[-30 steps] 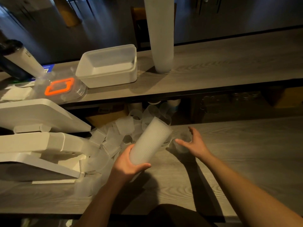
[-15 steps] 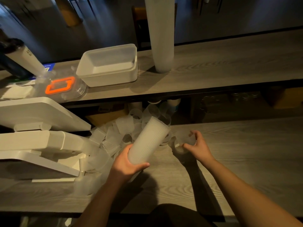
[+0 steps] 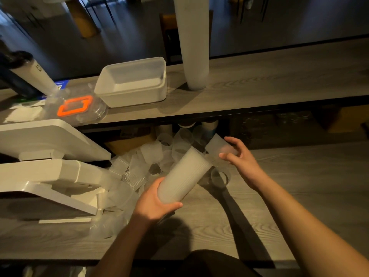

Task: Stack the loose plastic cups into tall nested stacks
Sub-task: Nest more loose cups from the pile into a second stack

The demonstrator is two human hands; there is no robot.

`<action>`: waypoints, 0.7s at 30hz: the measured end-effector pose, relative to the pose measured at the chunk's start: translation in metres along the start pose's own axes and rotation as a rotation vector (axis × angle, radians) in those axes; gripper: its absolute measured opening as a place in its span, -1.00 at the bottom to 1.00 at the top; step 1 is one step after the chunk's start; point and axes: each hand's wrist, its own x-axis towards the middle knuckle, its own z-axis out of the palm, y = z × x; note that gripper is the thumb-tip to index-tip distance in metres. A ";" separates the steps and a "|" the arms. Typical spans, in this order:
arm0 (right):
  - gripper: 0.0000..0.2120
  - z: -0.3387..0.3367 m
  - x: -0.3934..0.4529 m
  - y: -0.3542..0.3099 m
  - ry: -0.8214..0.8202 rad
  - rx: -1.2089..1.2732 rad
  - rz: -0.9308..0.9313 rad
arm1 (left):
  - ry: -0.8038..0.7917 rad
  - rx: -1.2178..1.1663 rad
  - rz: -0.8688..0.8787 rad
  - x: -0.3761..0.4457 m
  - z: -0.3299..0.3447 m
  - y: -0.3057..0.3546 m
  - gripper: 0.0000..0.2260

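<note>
The left hand (image 3: pixel 153 204) has its grip wrapped round the lower end of a nested stack (image 3: pixel 184 176) of frosted plastic cups, thumb across the front, fingers curled behind. The stack is held off the bench (image 3: pixel 299 186) and tilted, its open end pointing up and to the right. Just beyond that open end, the right hand (image 3: pixel 239 156) holds a single cup (image 3: pixel 216 146) in the air, its grip curled round the cup's base with the fingers spread, the cup tilted and very close to the stack's rim; whether they touch I cannot tell. Below the two hands another loose cup (image 3: pixel 219 177) lies on its side on the bench, mouth toward the camera. To the left, a pile of loose cups (image 3: pixel 143 162) sprawls from under the shelf (image 3: pixel 259 92) down along the bench toward the near edge, many on their sides. A white machine (image 3: pixel 40 156) with angled panels fills the left of the bench, touching the pile. On the shelf stand a tall stack (image 3: pixel 194 43) of cups, running out of the top of the view, a white tub (image 3: pixel 131 84) beside it, and a clear lid with an orange frame (image 3: pixel 74 105) further left.
</note>
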 end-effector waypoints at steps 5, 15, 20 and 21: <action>-0.27 0.013 -0.005 -0.010 -0.121 -0.104 -0.014 | -0.025 0.018 0.037 -0.001 0.000 0.003 -0.19; -0.28 0.044 -0.020 -0.011 -0.209 -0.203 0.013 | -0.027 0.005 0.086 0.000 -0.004 0.005 -0.22; -0.30 0.049 -0.017 -0.007 -0.217 -0.172 0.065 | -0.019 -0.029 0.060 0.001 -0.005 0.001 -0.24; -0.30 0.048 -0.015 -0.004 -0.194 -0.157 0.070 | -0.015 -0.033 0.052 0.002 -0.004 -0.001 -0.23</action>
